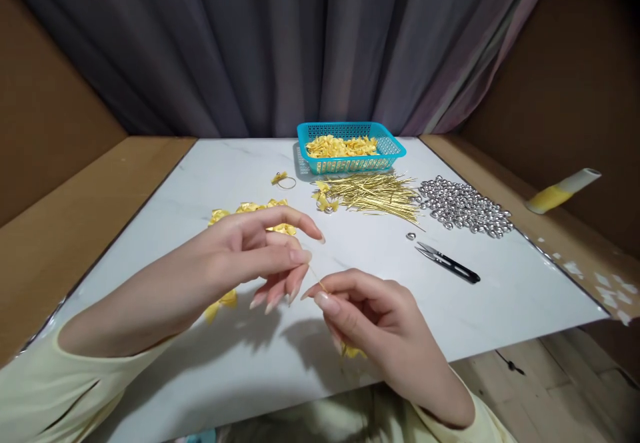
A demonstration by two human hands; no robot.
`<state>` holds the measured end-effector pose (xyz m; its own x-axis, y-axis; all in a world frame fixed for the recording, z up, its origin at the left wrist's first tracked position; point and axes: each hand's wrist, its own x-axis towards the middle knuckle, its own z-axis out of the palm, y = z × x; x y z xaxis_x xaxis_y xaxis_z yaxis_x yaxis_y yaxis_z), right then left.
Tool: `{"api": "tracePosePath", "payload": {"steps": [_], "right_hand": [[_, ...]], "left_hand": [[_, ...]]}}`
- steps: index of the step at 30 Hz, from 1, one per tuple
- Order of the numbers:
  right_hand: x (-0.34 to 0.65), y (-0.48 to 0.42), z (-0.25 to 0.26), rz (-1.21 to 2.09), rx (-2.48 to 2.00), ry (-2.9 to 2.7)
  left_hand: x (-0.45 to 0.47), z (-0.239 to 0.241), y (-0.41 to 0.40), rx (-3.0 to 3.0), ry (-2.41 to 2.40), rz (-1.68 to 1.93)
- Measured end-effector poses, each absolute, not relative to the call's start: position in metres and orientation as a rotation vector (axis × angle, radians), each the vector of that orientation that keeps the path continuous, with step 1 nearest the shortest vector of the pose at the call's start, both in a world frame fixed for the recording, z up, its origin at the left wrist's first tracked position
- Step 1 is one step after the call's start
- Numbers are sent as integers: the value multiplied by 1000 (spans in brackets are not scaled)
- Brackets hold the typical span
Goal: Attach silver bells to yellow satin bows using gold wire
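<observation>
My left hand (pixel 245 250) has its thumb and middle finger pinched on one end of a thin gold wire tie (pixel 317 276), its index finger stretched out above. The tie runs down to my right hand (pixel 373 313), where thumb and index finger close on it. A yellow ribbon bow (pixel 354 352) shows below the right fingers; whether it joins the tie is hidden. Behind and under my left hand lie several yellow bows (pixel 283 228), partly covered by it. Another yellow bow (pixel 226 300) peeks out below the left wrist.
A blue basket (pixel 351 162) of yellow pieces stands at the back. Before it lie a pile of gold ties (pixel 380 195), a bow with a looped tie (pixel 286 182), silver rings (pixel 465 206) and black-handled thread snips (pixel 450 263). A clear tube (pixel 563 191) sits right, on the brown border.
</observation>
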<state>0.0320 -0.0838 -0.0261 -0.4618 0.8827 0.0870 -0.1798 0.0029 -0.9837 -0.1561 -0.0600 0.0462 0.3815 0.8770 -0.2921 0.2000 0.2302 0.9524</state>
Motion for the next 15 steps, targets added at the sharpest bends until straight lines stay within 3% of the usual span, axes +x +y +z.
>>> {"api": "tracePosePath", "payload": {"steps": [15], "right_hand": [[40, -88, -25, 1481, -860, -1415]], "left_hand": [[-158, 44, -60, 1344, 1196, 607]]}}
